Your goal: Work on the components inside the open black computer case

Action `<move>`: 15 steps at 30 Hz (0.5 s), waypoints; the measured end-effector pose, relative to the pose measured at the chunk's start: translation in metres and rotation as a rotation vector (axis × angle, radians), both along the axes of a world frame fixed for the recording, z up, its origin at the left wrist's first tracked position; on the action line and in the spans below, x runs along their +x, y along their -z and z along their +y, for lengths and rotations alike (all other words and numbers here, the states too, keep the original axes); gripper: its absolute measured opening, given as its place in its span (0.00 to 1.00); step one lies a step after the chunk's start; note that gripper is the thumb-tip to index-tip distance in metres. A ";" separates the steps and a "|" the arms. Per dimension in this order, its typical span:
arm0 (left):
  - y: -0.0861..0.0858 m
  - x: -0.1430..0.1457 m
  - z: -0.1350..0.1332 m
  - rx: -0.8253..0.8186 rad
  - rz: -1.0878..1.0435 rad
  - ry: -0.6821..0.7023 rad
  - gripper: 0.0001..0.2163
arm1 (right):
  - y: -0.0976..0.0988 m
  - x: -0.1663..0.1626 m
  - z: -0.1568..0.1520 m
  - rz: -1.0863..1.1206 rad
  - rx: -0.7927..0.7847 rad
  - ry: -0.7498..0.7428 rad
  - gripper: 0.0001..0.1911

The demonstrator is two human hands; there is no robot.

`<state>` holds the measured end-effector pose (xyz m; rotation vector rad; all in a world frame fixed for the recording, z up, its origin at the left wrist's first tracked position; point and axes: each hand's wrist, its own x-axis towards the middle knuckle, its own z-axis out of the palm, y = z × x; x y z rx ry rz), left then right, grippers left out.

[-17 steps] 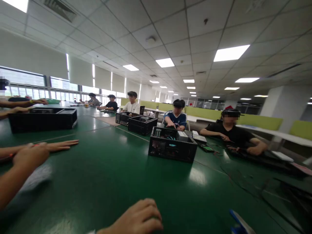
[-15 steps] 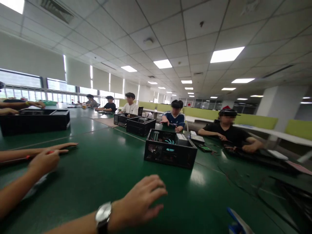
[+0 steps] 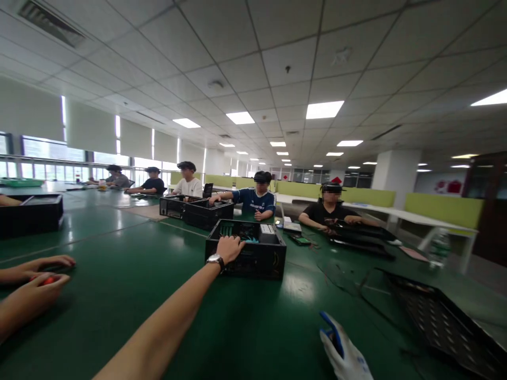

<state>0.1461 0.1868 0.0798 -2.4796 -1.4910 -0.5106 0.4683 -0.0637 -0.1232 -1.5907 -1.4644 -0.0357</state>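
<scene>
My left arm, a watch [image 3: 216,259] on its wrist, stretches far across the green table [image 3: 130,295]. My left hand [image 3: 229,247] rests on the near rim of an open black computer case [image 3: 257,261], fingers curled over the edge. My right hand [image 3: 343,352] wears a white and blue glove. It hovers low at the bottom right with the fingers apart and nothing in it.
A co-worker's two hands [image 3: 31,279] lie at the left edge around something small and red. More black cases [image 3: 198,211] stand further back, with several people seated behind them. A black perforated panel [image 3: 439,322] and loose cables [image 3: 348,274] lie to the right.
My left arm has stretched forward from the near edge until the hand reached the black case. The view has swung to the right. The gloved right hand has risen into view.
</scene>
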 end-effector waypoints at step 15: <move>-0.044 -0.018 -0.214 -0.525 0.131 0.388 0.40 | -0.067 -0.026 -0.021 0.450 -0.018 0.258 0.38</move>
